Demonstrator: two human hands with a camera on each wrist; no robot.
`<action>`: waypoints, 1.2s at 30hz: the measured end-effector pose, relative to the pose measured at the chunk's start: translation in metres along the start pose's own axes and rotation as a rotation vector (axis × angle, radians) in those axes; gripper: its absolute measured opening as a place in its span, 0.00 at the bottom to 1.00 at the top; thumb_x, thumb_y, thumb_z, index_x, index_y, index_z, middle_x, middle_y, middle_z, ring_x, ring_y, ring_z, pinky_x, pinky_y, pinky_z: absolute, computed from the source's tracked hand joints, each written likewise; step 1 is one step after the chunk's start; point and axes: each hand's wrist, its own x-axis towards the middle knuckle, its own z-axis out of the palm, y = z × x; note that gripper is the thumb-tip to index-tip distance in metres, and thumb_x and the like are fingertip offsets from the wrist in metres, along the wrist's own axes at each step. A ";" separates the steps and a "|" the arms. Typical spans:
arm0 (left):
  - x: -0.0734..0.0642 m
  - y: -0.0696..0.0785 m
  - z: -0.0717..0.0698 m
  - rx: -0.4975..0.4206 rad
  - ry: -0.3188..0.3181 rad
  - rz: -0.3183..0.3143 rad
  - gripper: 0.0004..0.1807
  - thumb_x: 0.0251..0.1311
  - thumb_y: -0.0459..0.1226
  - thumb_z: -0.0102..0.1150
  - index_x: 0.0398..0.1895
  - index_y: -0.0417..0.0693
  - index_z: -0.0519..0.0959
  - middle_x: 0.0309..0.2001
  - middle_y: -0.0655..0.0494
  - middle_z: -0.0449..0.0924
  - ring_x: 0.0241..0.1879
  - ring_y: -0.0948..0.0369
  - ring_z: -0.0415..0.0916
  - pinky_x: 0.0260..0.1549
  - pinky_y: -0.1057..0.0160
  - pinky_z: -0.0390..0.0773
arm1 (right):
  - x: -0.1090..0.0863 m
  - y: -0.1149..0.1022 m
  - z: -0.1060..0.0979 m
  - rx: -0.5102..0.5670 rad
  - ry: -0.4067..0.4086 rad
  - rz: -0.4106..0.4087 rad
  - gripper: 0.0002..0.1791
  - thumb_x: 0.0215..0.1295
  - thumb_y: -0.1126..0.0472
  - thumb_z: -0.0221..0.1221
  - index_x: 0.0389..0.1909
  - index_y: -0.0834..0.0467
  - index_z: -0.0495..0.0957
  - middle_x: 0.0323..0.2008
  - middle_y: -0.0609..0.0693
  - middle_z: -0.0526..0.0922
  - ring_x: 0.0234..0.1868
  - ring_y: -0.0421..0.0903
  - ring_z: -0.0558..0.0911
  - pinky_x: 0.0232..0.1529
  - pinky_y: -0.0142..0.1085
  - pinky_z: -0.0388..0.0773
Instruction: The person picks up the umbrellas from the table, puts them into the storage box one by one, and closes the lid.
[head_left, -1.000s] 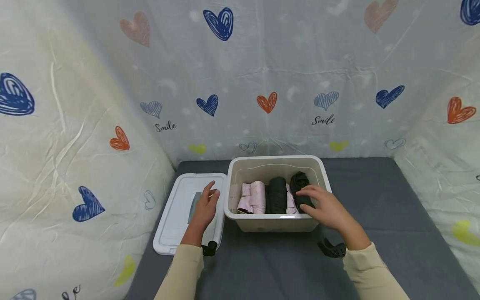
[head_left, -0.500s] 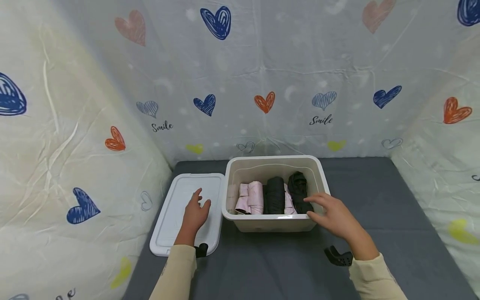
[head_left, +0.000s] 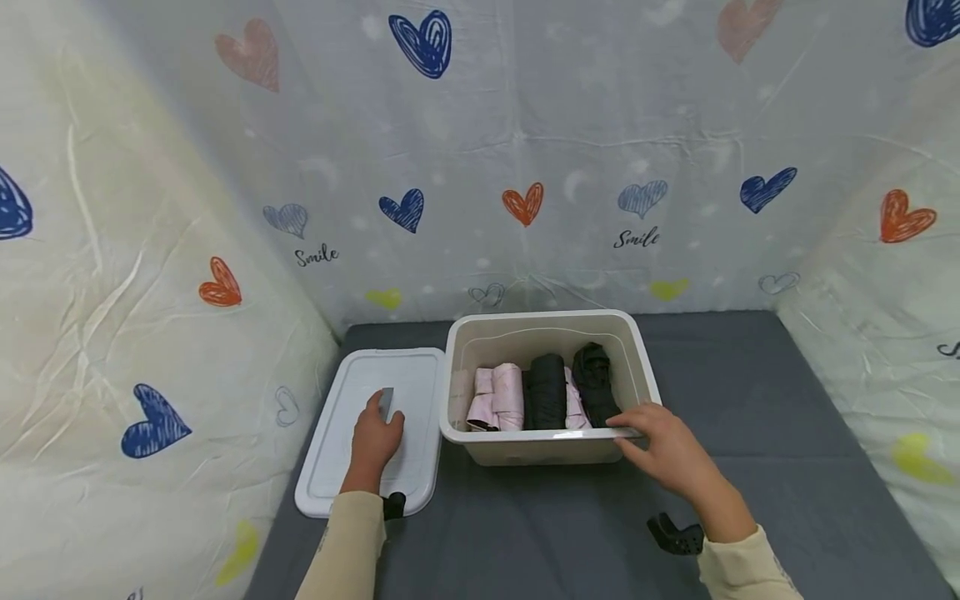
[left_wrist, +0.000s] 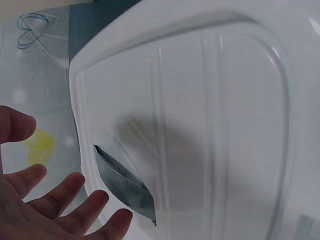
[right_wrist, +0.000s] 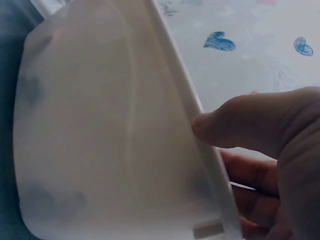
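Observation:
My right hand (head_left: pixel 667 450) grips the front right corner of a cream plastic storage box (head_left: pixel 543 452). In the right wrist view, the thumb (right_wrist: pixel 215 127) presses the box's rim from one side and the fingers (right_wrist: pixel 250 175) reach behind it. Pink rolled garments (head_left: pixel 507 396), a black roll (head_left: pixel 546 392) and a crumpled black bundle (head_left: pixel 592 383) fill the lower part of the box. My left hand (head_left: pixel 372 446) hovers over the white lid (head_left: pixel 408 371), fingers spread. Beside its fingertips is a grey leaf-shaped piece (left_wrist: pixel 125 185) on the lid.
Dark grey cloth (head_left: pixel 525 533) covers the table under the box and lid. The lid lies flat, close against the box's left side. A curtain (head_left: pixel 480 125) printed with hearts hangs along the back and both sides. A black strap mount (head_left: pixel 675 535) sits at the right wrist.
My left hand has shifted left and nearer over the lid, uncovering the grey piece. My right hand has moved from above the black bundle to the box's front right rim and grips it.

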 end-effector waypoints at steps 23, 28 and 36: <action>0.024 -0.015 -0.008 0.256 -0.048 -0.115 0.33 0.62 0.42 0.43 0.65 0.27 0.61 0.55 0.23 0.66 0.55 0.30 0.65 0.50 0.33 0.67 | -0.007 0.022 0.071 0.065 0.694 -0.267 0.13 0.59 0.60 0.52 0.37 0.56 0.85 0.35 0.49 0.82 0.37 0.49 0.79 0.58 0.59 0.61; 0.028 -0.019 -0.006 0.293 -0.030 -0.083 0.27 0.60 0.38 0.44 0.58 0.25 0.67 0.48 0.24 0.71 0.49 0.31 0.70 0.44 0.34 0.71 | -0.007 0.020 0.075 0.064 0.716 -0.259 0.13 0.57 0.61 0.53 0.37 0.57 0.85 0.35 0.50 0.82 0.38 0.49 0.78 0.59 0.59 0.61; 0.033 -0.017 -0.002 0.295 -0.040 -0.027 0.26 0.58 0.38 0.45 0.53 0.23 0.70 0.43 0.26 0.73 0.43 0.35 0.74 0.42 0.39 0.73 | -0.005 0.020 0.073 0.051 0.731 -0.253 0.13 0.53 0.63 0.54 0.35 0.56 0.85 0.34 0.49 0.82 0.37 0.49 0.78 0.56 0.59 0.62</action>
